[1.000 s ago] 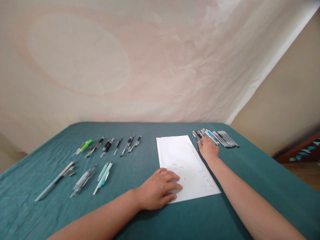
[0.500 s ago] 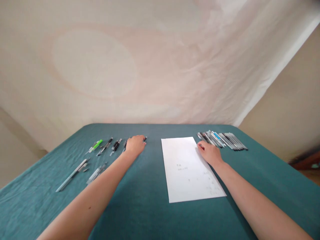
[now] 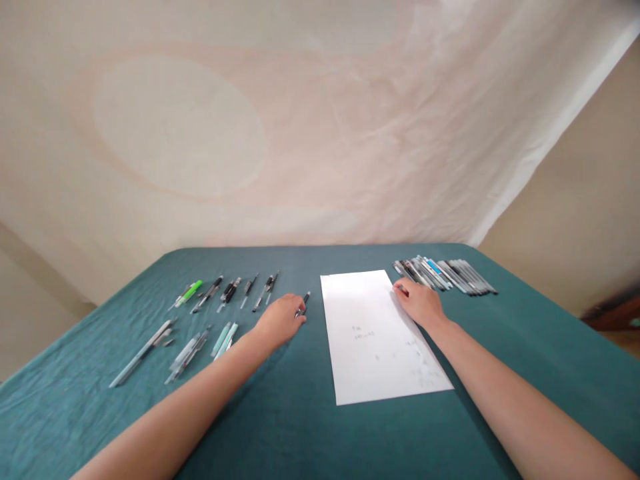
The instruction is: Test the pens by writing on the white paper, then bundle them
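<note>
Pinched by the left hand [image 3: 283, 319], the black-and-clear pen [image 3: 306, 300] could slip if that hold loosens; whether the right hand [image 3: 419, 304] grips anything cannot be told.

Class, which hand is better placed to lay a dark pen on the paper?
Left hand, probably: it holds a dark pen left of the paper; the right hand is by its right edge.

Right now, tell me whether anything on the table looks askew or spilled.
Nothing looks spilled. The paper lies slightly askew: its near edge slants, while the far edge of the table runs nearly level.
</note>
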### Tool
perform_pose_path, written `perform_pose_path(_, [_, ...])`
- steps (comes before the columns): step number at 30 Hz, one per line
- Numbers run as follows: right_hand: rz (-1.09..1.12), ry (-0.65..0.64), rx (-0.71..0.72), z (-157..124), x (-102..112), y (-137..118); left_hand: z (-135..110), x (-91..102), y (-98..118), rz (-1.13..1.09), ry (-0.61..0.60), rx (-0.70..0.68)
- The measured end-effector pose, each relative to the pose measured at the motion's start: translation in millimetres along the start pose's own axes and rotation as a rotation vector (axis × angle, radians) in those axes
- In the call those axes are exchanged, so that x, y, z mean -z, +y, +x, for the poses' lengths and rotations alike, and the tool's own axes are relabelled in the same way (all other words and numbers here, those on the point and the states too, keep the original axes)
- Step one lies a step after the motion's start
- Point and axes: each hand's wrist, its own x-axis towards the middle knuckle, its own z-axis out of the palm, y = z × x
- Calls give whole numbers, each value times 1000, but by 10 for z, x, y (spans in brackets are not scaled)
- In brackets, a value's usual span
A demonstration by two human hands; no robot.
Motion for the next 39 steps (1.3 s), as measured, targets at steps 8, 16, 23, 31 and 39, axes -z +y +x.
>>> perform_pose_path(8, [24, -20, -7, -4, -28, 14, -259, 129, 31, -27, 81, 27])
perform_pose_path(16, [16, -22, 1, 1, -52, 34, 5, 183, -464, 358, 130, 281])
perform_pose_path(23, [32, -12, 10, -6, -51, 32, -12, 153, -400, 313, 70, 279])
perform_pose_path(31, [23, -29, -10, -1, -53, 26, -208, 285, -255, 160, -168, 191])
perform_pose_path(39, [20, -32, 23, -21, -36, 25, -366, 515, 23, 42, -217, 8])
